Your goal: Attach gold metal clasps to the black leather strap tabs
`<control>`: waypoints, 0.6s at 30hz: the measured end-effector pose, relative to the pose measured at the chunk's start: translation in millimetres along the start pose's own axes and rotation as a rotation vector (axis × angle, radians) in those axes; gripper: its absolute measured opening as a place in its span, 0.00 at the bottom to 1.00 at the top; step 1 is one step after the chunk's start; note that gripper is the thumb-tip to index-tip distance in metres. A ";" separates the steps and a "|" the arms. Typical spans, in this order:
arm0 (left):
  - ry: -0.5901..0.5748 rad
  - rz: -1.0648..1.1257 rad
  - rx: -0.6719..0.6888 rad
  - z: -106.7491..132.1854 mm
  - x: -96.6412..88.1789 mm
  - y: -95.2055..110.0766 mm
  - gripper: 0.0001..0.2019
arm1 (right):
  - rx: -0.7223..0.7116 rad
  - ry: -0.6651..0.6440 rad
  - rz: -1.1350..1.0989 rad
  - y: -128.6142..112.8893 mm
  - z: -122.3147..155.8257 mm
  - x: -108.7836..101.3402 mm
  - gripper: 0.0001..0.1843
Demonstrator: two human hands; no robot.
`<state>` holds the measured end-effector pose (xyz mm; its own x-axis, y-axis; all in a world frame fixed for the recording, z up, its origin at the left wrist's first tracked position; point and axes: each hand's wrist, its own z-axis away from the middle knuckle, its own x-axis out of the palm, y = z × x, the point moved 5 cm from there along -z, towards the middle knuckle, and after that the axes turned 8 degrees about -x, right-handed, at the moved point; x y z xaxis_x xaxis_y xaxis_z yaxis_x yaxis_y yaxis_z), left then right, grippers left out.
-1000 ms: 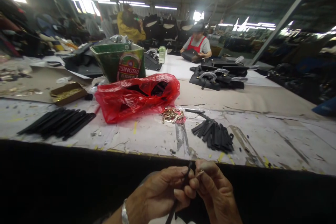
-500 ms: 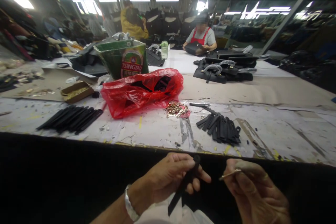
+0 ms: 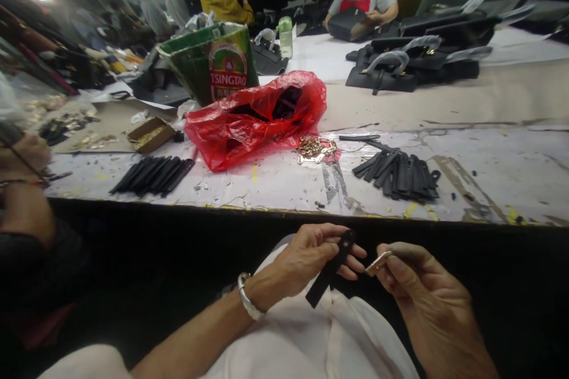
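A flat black strap [image 3: 328,275], with a hole near its rounded upper end, is pinched between the thumb and fingers of my left hand [image 3: 316,253]. It slants down toward my lap. Just to the right, my right hand [image 3: 420,284] pinches a small gold-coloured metal piece [image 3: 377,263] between thumb and forefinger, its free end pointing at the strap. Strap and metal piece are apart. On the table past my hands lie a fanned pile of black straps [image 3: 400,174], a heap of gold metal pieces [image 3: 316,148] and a neat row of black straps [image 3: 151,176].
A red plastic bag [image 3: 253,121] with dark contents lies mid-table before a green Tsingtao box [image 3: 208,62]. A small carton [image 3: 151,135] holds gold bits. Black handbags [image 3: 413,62] lie at back right. Another person's hand [image 3: 26,157] is at the left; a co-worker [image 3: 362,0] sits opposite.
The view has tilted down and shifted left, showing more of my lap and another person's arm at the left. My hands are closer together, the metal piece nearer the strap.
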<state>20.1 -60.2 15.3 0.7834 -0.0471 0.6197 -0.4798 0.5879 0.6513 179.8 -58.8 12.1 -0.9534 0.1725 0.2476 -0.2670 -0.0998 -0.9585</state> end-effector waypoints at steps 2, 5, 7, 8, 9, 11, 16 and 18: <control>-0.002 0.021 -0.019 -2.6 0.0 -2.0 0.28 | 0.008 0.028 -0.008 5.6 -2.4 -4.2 0.20; -0.022 0.072 -0.085 -7.1 -0.5 -7.0 0.22 | 0.013 0.050 -0.019 13.8 -6.6 -9.4 0.20; -0.045 0.108 -0.135 -10.0 -1.0 -10.6 0.16 | 0.022 0.051 -0.025 18.9 -8.8 -11.3 0.20; -0.054 0.124 -0.156 -11.5 -1.3 -12.2 0.13 | 0.034 0.050 -0.026 21.3 -9.6 -11.9 0.20; -0.060 0.138 -0.172 -13.0 -1.7 -13.4 0.11 | 0.048 0.049 -0.027 23.6 -10.3 -12.5 0.19; -0.058 0.162 -0.202 -16.1 -2.7 -15.4 0.08 | 0.067 0.045 -0.035 26.7 -11.6 -13.6 0.19; -0.051 0.239 -0.312 -23.5 -4.7 -20.4 0.08 | 0.079 0.074 -0.053 30.9 -15.9 -19.3 0.18; -0.046 0.271 -0.338 -25.6 -5.6 -21.2 0.08 | 0.099 0.087 -0.053 33.9 -17.8 -21.2 0.19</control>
<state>36.1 -51.7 -13.2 0.6248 0.1134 0.7725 -0.5033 0.8149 0.2874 193.5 -48.4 -28.1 -0.9229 0.2641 0.2801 -0.3333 -0.1836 -0.9248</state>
